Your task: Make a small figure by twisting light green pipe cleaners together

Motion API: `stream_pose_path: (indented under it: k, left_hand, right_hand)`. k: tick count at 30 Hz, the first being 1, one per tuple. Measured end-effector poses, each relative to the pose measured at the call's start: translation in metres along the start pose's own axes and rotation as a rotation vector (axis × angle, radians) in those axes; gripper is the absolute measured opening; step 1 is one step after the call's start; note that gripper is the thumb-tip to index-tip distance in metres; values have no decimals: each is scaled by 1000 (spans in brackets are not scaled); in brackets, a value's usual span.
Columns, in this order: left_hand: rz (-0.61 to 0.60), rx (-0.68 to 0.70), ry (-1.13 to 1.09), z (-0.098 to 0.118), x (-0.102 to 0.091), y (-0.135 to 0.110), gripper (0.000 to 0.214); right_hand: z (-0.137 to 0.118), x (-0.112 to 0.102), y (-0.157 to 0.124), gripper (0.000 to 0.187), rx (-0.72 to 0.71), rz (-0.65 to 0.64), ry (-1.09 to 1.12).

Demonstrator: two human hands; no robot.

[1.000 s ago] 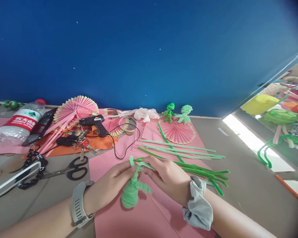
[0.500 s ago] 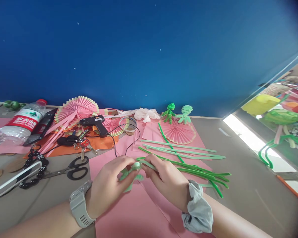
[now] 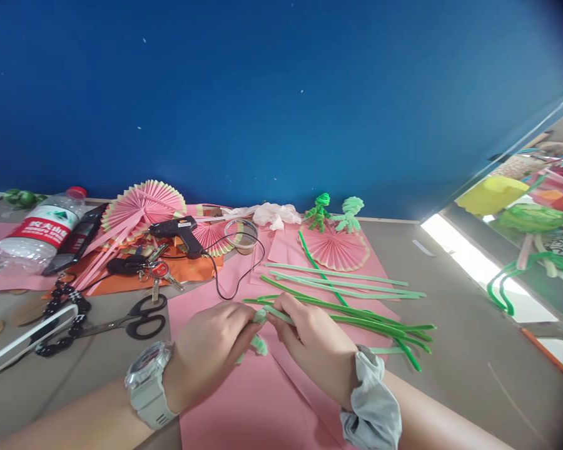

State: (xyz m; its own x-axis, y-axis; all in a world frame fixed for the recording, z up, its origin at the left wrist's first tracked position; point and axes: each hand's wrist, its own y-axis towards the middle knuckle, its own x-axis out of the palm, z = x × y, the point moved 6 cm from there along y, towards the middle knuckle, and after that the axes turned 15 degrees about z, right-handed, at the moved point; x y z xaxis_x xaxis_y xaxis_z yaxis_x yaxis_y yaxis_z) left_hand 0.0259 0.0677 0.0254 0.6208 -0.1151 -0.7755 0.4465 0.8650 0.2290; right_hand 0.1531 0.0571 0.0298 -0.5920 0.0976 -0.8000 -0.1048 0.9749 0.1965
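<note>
My left hand [image 3: 216,340] is closed around a pale green pipe-cleaner figure [image 3: 259,344], whose coiled limbs poke out below the fingers. Most of that figure is hidden by the hand. Thumb and fingers of my right hand [image 3: 309,331] pinch a pale green pipe cleaner [image 3: 280,314] that runs to the figure's top end. Both hands meet over pink paper [image 3: 234,400]. Just beyond and right of them lie several dark green pipe cleaners [image 3: 380,324] and several pale green ones [image 3: 347,284]. Two finished-looking pipe-cleaner figures, one bright green [image 3: 319,212] and one pale green [image 3: 349,214], stand by the wall.
Left of my hands are scissors [image 3: 141,317], keys [image 3: 162,272], a black beaded band [image 3: 51,337] and a glue gun [image 3: 181,234] with its cord. Farther back are a water bottle [image 3: 37,231], pink paper fans [image 3: 143,209] and a tape roll [image 3: 241,235]. A blue wall [image 3: 281,112] rises behind.
My left hand has turned over the figure, so its top is more covered and a coiled limb shows lower down. The right hand keeps its pinch on the pale green pipe cleaner.
</note>
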Motion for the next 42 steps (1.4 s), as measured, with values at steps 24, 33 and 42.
stream_pose_path:
  k: [24, 33, 42]
  left_hand:
    - [-188, -681, -1167, -2, 9, 1, 26]
    - [-107, -619, -1138, -6, 7, 3, 22]
    - [58, -469, -841, -10, -8, 9, 23]
  right_hand:
    - [-28, -18, -13, 24, -649, 308, -185]
    - [-18, -25, -1, 35, -524, 204, 301]
    - [-16, -18, -3, 34, -525, 148, 282]
